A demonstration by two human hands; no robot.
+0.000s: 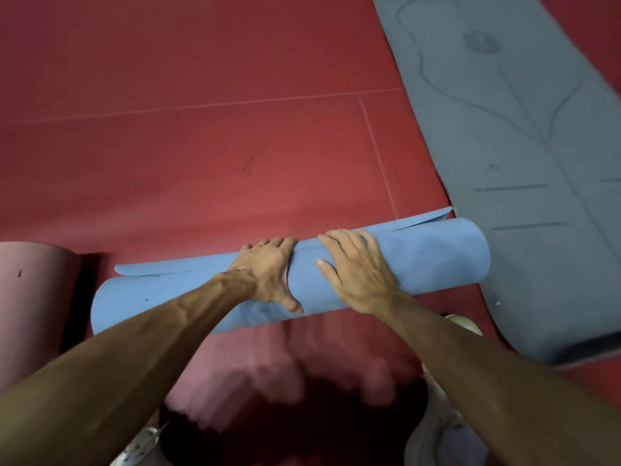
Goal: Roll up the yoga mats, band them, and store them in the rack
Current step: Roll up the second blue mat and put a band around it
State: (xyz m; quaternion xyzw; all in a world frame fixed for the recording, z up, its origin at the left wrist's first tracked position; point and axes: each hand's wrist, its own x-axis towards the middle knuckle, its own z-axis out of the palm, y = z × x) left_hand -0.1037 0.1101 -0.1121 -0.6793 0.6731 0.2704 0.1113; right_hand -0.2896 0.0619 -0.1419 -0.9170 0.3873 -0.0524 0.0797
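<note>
On red floor [201, 146], action low and close. Grey mat [537, 163] lies flat at right, not yet rolled. Blue mat [437, 257] nearly all rolled, lying crosswise, last flap showing on far side, right end just beside grey mat. Pink mat [33, 314] curled at left edge. Left hand [268, 274] grasps roll, fingers hooked over top, thumb on near side. Right hand [356, 274] presses flat, fingers straight and spread. Foam looks light, soft, springy, likely to unwind if released. Best hold at mid-roll, over flap.
</note>
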